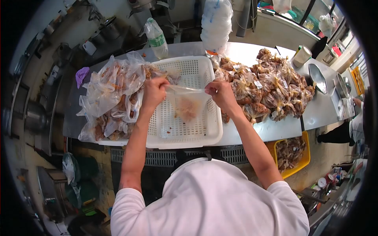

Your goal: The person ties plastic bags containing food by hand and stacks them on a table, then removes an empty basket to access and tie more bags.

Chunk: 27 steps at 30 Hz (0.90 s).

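Note:
A clear plastic bag (186, 103) with some brownish food at its bottom hangs stretched between my two hands. My left hand (155, 93) pinches one top corner of it, and my right hand (221, 93) pinches the other. Both hands are closed, and the bag's top edge is pulled taut between them. Below the bag is a white perforated crate (214, 135). Open-topped bags of brown food (114, 90) are heaped at the crate's left. To the right of my right hand lies a large pile of knotted bags of brown food (267, 86).
Behind the crate stand a green-labelled plastic bottle (156, 39) and a tall stack of clear plastic containers (216, 25). A yellow crate (301, 163) of bags is below the steel table (240, 135). Another person (356, 128) is at the far right.

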Tool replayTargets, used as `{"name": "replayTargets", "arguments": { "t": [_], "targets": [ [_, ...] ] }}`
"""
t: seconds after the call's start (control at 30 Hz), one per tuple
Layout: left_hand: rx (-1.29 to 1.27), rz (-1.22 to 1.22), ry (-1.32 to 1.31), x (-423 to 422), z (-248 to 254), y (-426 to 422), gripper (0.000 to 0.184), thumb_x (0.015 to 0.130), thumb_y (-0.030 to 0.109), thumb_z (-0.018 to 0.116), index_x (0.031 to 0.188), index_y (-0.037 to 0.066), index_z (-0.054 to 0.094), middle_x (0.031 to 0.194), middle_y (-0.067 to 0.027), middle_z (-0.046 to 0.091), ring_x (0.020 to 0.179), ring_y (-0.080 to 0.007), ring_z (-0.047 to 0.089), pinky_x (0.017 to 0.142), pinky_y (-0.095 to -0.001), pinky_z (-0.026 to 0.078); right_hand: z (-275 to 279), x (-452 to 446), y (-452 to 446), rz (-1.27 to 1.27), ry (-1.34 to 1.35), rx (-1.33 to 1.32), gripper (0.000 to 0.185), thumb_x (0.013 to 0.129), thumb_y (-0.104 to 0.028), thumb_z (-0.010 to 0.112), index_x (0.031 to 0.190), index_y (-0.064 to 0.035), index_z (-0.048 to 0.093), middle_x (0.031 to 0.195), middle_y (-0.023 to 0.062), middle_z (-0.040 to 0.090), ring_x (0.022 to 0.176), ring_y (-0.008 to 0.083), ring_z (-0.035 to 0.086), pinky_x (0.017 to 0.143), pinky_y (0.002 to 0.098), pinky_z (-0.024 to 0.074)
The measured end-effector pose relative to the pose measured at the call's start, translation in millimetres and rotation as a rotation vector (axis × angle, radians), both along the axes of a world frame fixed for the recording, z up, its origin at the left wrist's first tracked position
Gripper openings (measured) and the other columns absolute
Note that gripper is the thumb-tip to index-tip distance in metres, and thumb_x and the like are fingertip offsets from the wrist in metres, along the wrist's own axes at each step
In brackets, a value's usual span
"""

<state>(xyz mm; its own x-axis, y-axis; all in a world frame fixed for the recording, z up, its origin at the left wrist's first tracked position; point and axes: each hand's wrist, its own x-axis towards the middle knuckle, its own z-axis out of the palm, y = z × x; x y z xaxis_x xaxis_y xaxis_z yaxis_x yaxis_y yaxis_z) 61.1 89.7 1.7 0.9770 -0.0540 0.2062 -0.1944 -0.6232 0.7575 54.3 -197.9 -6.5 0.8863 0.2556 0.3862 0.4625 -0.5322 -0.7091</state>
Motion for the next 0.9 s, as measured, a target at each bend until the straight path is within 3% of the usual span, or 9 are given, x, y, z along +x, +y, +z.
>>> {"name": "replayTargets", "arguments": {
  "t": [0.27, 0.43, 0.47, 0.5, 0.6, 0.67, 0.77, 0.87, 0.9],
  "targets": [
    [-0.642, -0.159, 0.030, -8.3, -19.2, -20.2, 0.022, 0.085, -0.005, 0.066, 0.105, 0.002, 0.072, 0.086, -0.0048, 0.069, 0.070, -0.0120, 0.067, 0.063, -0.0251, 0.059, -5.8, -9.6, 18.3, -0.048, 0.074, 0.161, 0.012, 0.081, 0.000, 0.072, 0.094, 0.0020, 0.072, 0.087, 0.0196, 0.071, 0.079, 0.0330, 0.070, 0.072, 0.0394, 0.0548],
    [-0.240, -0.156, -0.054, -31.7, -55.5, -56.1, 0.025, 0.075, 0.002, 0.079, 0.098, 0.006, 0.072, 0.080, -0.0041, 0.067, 0.068, -0.0179, 0.063, 0.065, -0.0300, 0.052, -10.2, -14.6, 46.7, 0.045, 0.220, 0.390, 0.009, 0.084, 0.000, 0.069, 0.091, 0.0025, 0.072, 0.079, 0.0201, 0.069, 0.073, 0.0293, 0.069, 0.071, 0.0374, 0.0540],
    [-0.056, -0.214, -0.122, -17.4, -82.7, -45.5, 0.023, 0.074, 0.002, 0.078, 0.097, 0.004, 0.072, 0.077, -0.0050, 0.067, 0.067, -0.0192, 0.063, 0.064, -0.0315, 0.052, -17.6, -9.8, 44.6, 0.137, 0.342, 0.332, 0.027, 0.085, -0.008, 0.074, 0.111, -0.0014, 0.070, 0.102, 0.0176, 0.072, 0.092, 0.0251, 0.069, 0.079, 0.0355, 0.0544],
    [0.126, -0.275, -0.185, -12.7, -76.2, -47.2, 0.021, 0.074, 0.002, 0.078, 0.095, 0.003, 0.073, 0.074, -0.0059, 0.066, 0.066, -0.0205, 0.063, 0.064, -0.0329, 0.053, -15.5, -12.3, 42.4, 0.140, 0.339, 0.332, 0.027, 0.085, -0.008, 0.074, 0.111, -0.0014, 0.070, 0.102, 0.0176, 0.072, 0.092, 0.0251, 0.069, 0.079, 0.0355, 0.0544],
    [-0.204, -0.198, -0.123, -11.6, -33.4, -58.8, 0.014, 0.076, -0.002, 0.072, 0.089, 0.001, 0.071, 0.072, -0.0071, 0.067, 0.067, -0.0163, 0.064, 0.061, -0.0317, 0.051, -20.9, -24.3, 18.7, 0.229, 0.148, 0.489, 0.103, 0.067, -0.042, 0.092, 0.152, -0.0132, 0.041, 0.156, 0.0110, 0.042, 0.141, 0.0275, 0.042, 0.113, 0.0453, 0.0382],
    [-0.334, -0.208, -0.064, -19.3, 4.9, -69.6, 0.014, 0.078, -0.008, 0.067, 0.088, 0.000, 0.071, 0.075, -0.0063, 0.069, 0.069, -0.0129, 0.066, 0.065, -0.0270, 0.052, -65.4, -17.5, 29.9, 0.233, 0.065, 0.541, 0.107, 0.063, -0.045, 0.093, 0.151, -0.0120, 0.042, 0.154, 0.0133, 0.043, 0.141, 0.0290, 0.042, 0.114, 0.0457, 0.0361],
    [-0.291, -0.464, -0.128, -29.3, 24.2, -94.3, 0.017, 0.084, -0.006, 0.071, 0.100, 0.000, 0.070, 0.098, -0.0028, 0.068, 0.079, -0.0078, 0.061, 0.067, -0.0220, 0.050, -73.7, -23.5, 49.9, 0.237, -0.125, 0.331, 0.098, 0.067, -0.043, 0.091, 0.147, -0.0082, 0.047, 0.149, 0.0157, 0.048, 0.137, 0.0282, 0.047, 0.112, 0.0433, 0.0383],
    [-0.319, -0.455, -0.294, -46.7, 46.9, -103.5, 0.039, 0.085, -0.005, 0.071, 0.122, 0.002, 0.062, 0.124, -0.0064, 0.060, 0.094, -0.0097, 0.059, 0.071, -0.0216, 0.051, -74.2, -27.7, 78.6, 0.057, 0.293, 0.733, 0.038, 0.097, -0.023, 0.063, 0.131, -0.0059, 0.058, 0.137, 0.0116, 0.058, 0.121, 0.0220, 0.058, 0.106, 0.0375, 0.0459],
    [-0.315, -0.467, -0.290, -51.3, 46.1, -100.8, 0.039, 0.085, -0.005, 0.071, 0.122, 0.002, 0.062, 0.124, -0.0064, 0.060, 0.094, -0.0097, 0.059, 0.071, -0.0216, 0.051, -69.1, -28.8, 74.2, 0.047, 0.291, 0.742, 0.038, 0.097, -0.023, 0.063, 0.131, -0.0059, 0.058, 0.137, 0.0116, 0.058, 0.121, 0.0220, 0.058, 0.106, 0.0375, 0.0459]
  ]
}}
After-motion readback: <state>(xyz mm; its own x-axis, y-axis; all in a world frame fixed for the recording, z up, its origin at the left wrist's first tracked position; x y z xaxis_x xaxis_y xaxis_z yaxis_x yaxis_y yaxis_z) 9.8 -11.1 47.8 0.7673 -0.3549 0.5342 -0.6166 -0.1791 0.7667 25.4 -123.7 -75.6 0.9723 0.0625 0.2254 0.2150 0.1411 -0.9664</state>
